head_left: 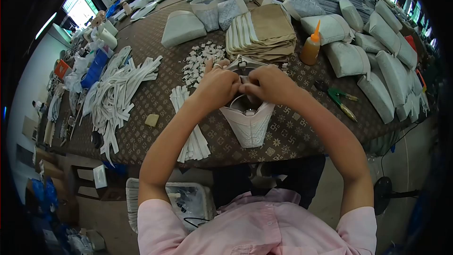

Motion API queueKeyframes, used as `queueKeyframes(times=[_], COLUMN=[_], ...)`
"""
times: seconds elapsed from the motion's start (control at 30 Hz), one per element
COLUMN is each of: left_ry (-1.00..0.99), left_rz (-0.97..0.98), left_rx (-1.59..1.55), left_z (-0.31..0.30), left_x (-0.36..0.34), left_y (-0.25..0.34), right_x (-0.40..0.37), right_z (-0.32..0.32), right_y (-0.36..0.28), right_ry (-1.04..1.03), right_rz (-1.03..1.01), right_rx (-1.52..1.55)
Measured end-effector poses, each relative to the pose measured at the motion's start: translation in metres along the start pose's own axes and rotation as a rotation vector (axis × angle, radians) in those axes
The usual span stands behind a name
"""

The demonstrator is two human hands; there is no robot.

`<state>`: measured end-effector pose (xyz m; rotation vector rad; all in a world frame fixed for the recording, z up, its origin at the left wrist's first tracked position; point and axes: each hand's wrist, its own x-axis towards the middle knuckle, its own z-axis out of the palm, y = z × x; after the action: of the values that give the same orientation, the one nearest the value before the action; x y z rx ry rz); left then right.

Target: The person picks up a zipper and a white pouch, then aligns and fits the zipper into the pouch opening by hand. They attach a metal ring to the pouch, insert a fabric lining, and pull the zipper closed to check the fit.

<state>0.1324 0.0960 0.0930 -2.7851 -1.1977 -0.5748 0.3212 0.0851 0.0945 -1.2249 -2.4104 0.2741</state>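
At the near edge of the table [302,139], in the middle, a white pouch [248,130] lies with its long axis running near to far; its narrow closed end points toward the person and overhangs the edge slightly, and its open mouth faces the far side. The left hand [218,87] and right hand [270,84] meet over that mouth, both with fingers curled tight and pinching its rim, knuckles almost touching; what the fingertips hold beyond the rim is hidden. Just left of the pouch lies a bundle of white strips [191,137], and far of it a scatter of small white pieces [200,59] and a stack of tan fabric [264,30]; right of the hands, an orange bottle [310,47] and green-handled pliers [340,99] leave bare cloth between; finished pouches [382,66] crowd the right edge.
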Motion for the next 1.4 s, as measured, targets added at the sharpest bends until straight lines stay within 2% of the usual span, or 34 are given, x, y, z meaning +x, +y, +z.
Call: queueKeyframes(times=[0.03,0.07,0.1,0.17,0.23,0.3,0.4,0.47,0.53,0.6,0.67,0.93,1.0,1.1,1.4], left_ry=[-0.132,-0.057,-0.065,-0.063,-0.02,0.038,0.135,0.082,-0.002,-0.02,-0.036,0.06,0.056,0.065,0.082], left_rz=[-0.075,-0.106,-0.108,-0.231,-0.16,-0.099,-0.153,-0.209,-0.288,-0.283,-0.276,-0.264,-0.283,-0.288,-0.273], left_rx=[0.04,-0.007,-0.012,0.129,0.265,0.355,0.309,0.18,0.036,0.044,0.061,0.045,0.04,0.04,-0.012], left_z=[0.0,0.003,0.004,0.007,0.015,0.018,0.019,0.025,0.024,0.023,0.023,0.032,0.031,0.031,0.028], left_x=[0.001,0.001,0.004,0.012,0.015,0.014,0.009,0.01,0.016,0.021,0.023,0.02,0.022,0.021,0.021], left_y=[0.001,0.0,0.0,0.0,0.0,0.0,-0.002,-0.009,-0.012,-0.01,-0.007,-0.013,-0.012,-0.011,-0.01], right_x=[0.004,0.007,0.009,0.011,0.016,0.017,0.026,0.032,0.035,0.037,0.036,0.037,0.036,0.041,0.044], right_z=[0.01,0.018,0.017,0.015,0.017,0.018,0.023,0.025,0.03,0.028,0.028,0.029,0.022,0.033,0.036], right_y=[0.006,0.012,0.008,-0.001,-0.004,0.0,0.026,0.037,0.036,0.035,0.039,0.032,0.025,0.035,0.039], right_ry=[-0.006,0.108,0.22,0.178,0.229,0.363,0.365,0.226,0.248,0.164,0.187,0.257,0.165,0.264,0.262], right_rz=[0.001,0.047,0.093,0.179,0.149,-0.056,-0.148,-0.065,-0.103,-0.07,-0.085,-0.04,0.045,0.036,0.064], right_rx=[0.01,-0.103,-0.219,-0.296,-0.471,-0.66,-0.577,-0.239,-0.286,-0.382,-0.383,-0.349,-0.313,-0.346,-0.36])
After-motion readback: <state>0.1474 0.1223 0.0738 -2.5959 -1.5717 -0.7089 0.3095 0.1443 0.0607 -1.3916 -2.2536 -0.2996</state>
